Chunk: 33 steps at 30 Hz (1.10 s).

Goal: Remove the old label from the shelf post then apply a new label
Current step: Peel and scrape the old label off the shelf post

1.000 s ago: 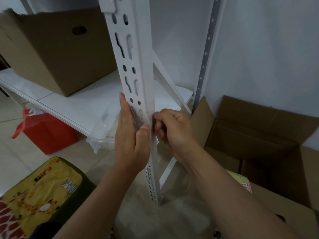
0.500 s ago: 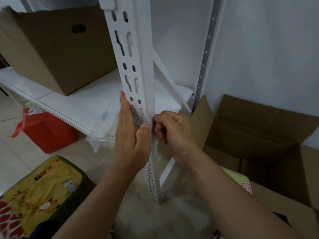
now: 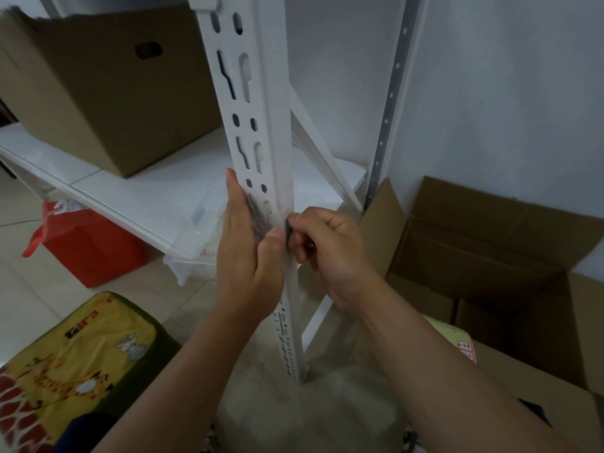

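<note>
Head view, and both hands are right on the white shelf post [image 3: 261, 125]. The left hand [image 3: 248, 253] lies flat along the post's slotted face, fingers straight up it, thumb pressed on the front corner. The right hand [image 3: 330, 250] is curled tight at that same corner, fingertips working something small and dark at the edge; whether that is the old label cannot be told, it's too small and half hidden. Reddish smears on the post [image 3: 286, 204] just above the fingers look like leftover glue or scraps. So the peeling seems to be in its last scraping stage, not clean yet. No new label is on the post; marked stickers [image 3: 465, 349] sit on the cardboard box [image 3: 510, 380] at right.
</note>
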### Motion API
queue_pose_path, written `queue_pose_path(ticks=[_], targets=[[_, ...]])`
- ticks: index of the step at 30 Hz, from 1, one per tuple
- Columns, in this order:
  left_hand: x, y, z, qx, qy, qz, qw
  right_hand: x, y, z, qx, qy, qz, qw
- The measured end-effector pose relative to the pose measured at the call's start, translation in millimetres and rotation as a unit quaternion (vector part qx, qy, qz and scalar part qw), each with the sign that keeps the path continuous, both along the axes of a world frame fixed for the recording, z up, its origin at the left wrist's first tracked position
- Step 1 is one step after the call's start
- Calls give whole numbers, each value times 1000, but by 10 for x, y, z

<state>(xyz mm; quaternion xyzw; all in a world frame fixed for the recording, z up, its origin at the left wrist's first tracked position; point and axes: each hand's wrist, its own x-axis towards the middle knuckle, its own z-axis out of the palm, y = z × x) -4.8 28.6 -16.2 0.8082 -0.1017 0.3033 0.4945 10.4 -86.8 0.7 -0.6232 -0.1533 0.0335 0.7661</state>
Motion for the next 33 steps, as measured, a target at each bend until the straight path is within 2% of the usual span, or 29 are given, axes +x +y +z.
queue_pose_path(ticks=[13,15,17,19,21,26,33], targets=[[23,35,-8,2,-4,-6,1000,-7,17,-88,-26,-34,-15,999],[18,42,-15,11,0,-2,1000,-14,11,-77,-2,-11,-12,1000],[16,46,-18,30,11,10,999,-10,2,-75,68,41,6,997],[11,24,-3,54,22,42,997,9,5,-100,135,80,29,987],[-3,-25,33,69,29,85,994,22,11,-134,161,95,37,982],[-16,-93,120,77,20,157,984,21,-29,-151,166,91,27,982],[-53,-81,173,85,24,157,984,30,-91,-172,148,81,20,986]])
